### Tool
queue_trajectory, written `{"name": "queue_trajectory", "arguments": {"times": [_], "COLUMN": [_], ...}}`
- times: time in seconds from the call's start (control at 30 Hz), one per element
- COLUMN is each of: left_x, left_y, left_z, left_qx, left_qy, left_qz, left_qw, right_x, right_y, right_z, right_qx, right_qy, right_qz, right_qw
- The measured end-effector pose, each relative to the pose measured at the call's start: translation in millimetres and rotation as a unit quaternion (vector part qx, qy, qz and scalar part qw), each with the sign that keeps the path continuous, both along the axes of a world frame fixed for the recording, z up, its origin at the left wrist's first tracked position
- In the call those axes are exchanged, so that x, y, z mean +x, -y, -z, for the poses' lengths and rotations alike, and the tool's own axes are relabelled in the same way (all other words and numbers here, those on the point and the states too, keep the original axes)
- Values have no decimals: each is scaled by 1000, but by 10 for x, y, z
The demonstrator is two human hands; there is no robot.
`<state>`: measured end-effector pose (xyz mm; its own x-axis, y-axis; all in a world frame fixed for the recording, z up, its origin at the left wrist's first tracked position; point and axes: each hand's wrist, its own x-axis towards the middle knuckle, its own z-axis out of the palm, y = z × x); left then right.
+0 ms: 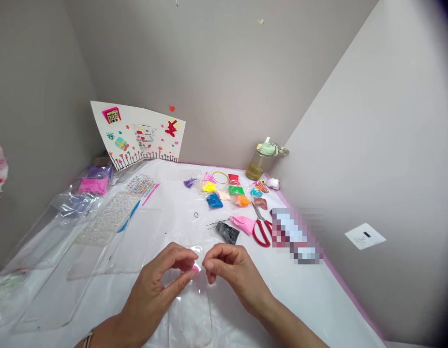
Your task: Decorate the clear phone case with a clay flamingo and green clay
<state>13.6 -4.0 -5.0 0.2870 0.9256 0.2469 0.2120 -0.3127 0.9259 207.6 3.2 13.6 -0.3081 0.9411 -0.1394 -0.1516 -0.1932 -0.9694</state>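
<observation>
A: Two walls (224,58) meeting in a corner behind; white table (318,290) below, pink-edged along the right side.

B: Largest item on it?

A: Decorated paper sheet (140,133), propped against the corner, upright, covered with stickers and drawn flowers. Next in size: clear plastic sheets (111,241) laid flat at left, partly overlapping; purple and pink packets (95,180) behind them.

B: Centre and right?

A: Cluster of small clay packets (227,191), many colours, lying close together at mid-table. Drink bottle (262,159) with green lid standing against the right wall. Red-handled scissors (262,229) lying just beside a pink packet (244,224) and a black packet (227,232).

B: Hands?

A: Left hand (155,290) and right hand (234,270) near the front edge, fingertips nearly meeting above a clear plastic strip (189,309). Left thumb and forefinger pinched on a small pink lump (195,271), held at the fingertips just above the strip. Right fingers curled inward, tips bunched right beside the lump; contact with it impossible to tell.

B: Smallest?

A: Tiny black ring (196,214), alone on bare table between hands and clay packets.
</observation>
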Motion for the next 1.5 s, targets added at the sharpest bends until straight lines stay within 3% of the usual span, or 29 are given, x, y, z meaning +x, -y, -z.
{"name": "queue_trajectory", "arguments": {"times": [0.37,0.57,0.8,1.1,1.3,1.5], "left_x": [-14,-13,-7,-14,-28,-28], "left_y": [11,8,0,-3,4,2], "left_z": [14,-10,-18,31,60,90], "left_qx": [-20,-22,-22,-9,19,34], "left_qy": [-5,-7,2,-10,-19,-34], "left_qz": [0,0,0,1,27,24], "left_qw": [1000,1000,1000,1000,999,999], "right_x": [-3,19,-21,18,-18,-32], "right_y": [-22,-26,-14,-15,-6,-5], "right_z": [11,65,8,86,41,4], "right_qx": [-34,-26,-41,-10,-34,-32], "right_qy": [-14,-24,-29,4,-14,1], "right_qz": [14,-19,-25,-21,-57,-31], "right_qw": [999,999,998,1000,998,999]}}
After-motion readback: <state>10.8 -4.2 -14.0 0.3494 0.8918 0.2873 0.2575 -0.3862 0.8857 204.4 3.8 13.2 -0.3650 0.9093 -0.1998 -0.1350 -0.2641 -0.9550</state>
